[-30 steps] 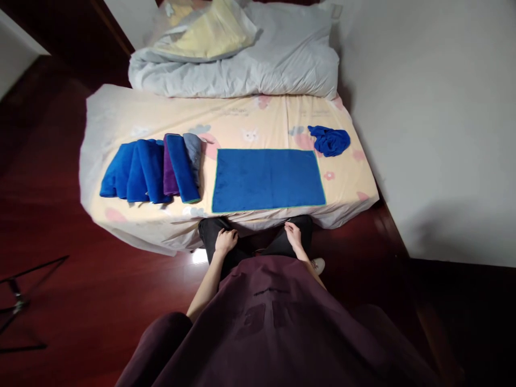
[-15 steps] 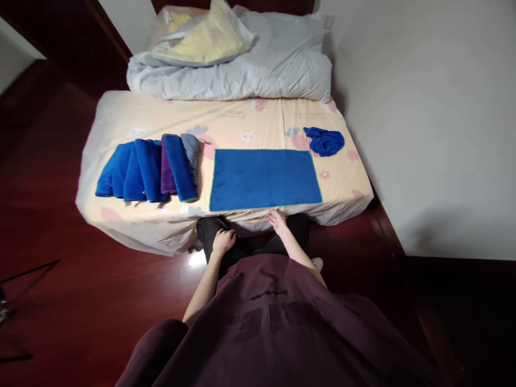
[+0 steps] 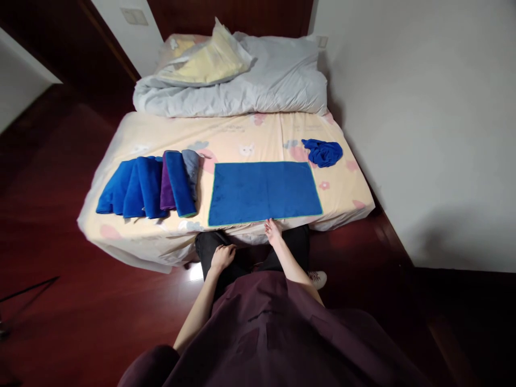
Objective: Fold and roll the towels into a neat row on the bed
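Note:
A blue towel with a thin green border lies spread flat on the bed, close to its front edge. At the middle of its near edge is my right hand, fingers extended; the fingertips reach the border, and I cannot tell whether they press on it. My left hand rests on my left thigh with the fingers lying flat, holding nothing. Left of the spread towel is a row of folded or rolled towels: several blue ones, a purple one and a grey one.
A crumpled blue cloth lies to the right on the bed's patterned sheet. Across the far end are a pale rolled quilt and a yellow pillow in a clear cover. A white wall stands along the right.
The view has tilted up, so everything sits lower. My right hand has shifted slightly left and closer to the towel's near edge. The left hand stays on the thigh.

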The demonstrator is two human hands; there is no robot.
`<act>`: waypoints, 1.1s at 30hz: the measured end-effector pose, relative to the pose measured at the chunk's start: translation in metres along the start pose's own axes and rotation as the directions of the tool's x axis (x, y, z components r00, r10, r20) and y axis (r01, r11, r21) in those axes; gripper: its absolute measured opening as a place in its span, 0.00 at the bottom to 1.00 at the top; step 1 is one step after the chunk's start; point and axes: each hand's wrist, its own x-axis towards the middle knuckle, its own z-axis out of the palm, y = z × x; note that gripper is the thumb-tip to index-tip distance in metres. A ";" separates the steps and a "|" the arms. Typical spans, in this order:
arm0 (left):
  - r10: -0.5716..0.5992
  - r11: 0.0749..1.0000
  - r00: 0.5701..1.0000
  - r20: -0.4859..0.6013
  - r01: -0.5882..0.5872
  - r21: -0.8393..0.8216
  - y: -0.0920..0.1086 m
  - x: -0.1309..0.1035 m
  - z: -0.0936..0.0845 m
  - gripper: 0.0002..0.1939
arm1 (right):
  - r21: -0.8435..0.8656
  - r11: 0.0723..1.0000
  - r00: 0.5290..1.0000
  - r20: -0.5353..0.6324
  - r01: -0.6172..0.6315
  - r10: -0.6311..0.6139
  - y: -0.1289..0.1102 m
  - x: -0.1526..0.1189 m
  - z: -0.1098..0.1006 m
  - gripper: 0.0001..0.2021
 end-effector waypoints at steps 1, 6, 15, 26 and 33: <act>0.014 0.998 1.000 0.011 -0.013 -0.067 0.001 0.003 -0.004 0.20 | 0.020 1.000 1.000 -0.002 -0.003 0.003 0.000 0.000 0.001 0.08; 0.190 0.954 0.979 -0.075 -0.202 -0.223 0.024 0.057 -0.049 0.20 | 0.108 0.994 1.000 -0.016 -0.023 0.025 -0.003 0.002 0.005 0.06; 0.309 0.938 0.951 0.031 -0.310 0.158 0.108 0.256 -0.131 0.26 | 0.129 0.989 0.997 -0.036 -0.068 0.073 -0.001 0.000 0.001 0.01; 0.143 0.958 0.989 0.034 -0.147 0.247 0.152 0.378 -0.138 0.32 | 0.121 0.987 0.993 0.065 -0.108 0.101 -0.002 0.001 -0.005 0.08; 0.073 0.968 0.997 0.039 -0.080 0.237 0.166 0.422 -0.150 0.33 | 0.109 0.985 0.990 0.059 -0.131 0.125 -0.002 0.006 -0.006 0.05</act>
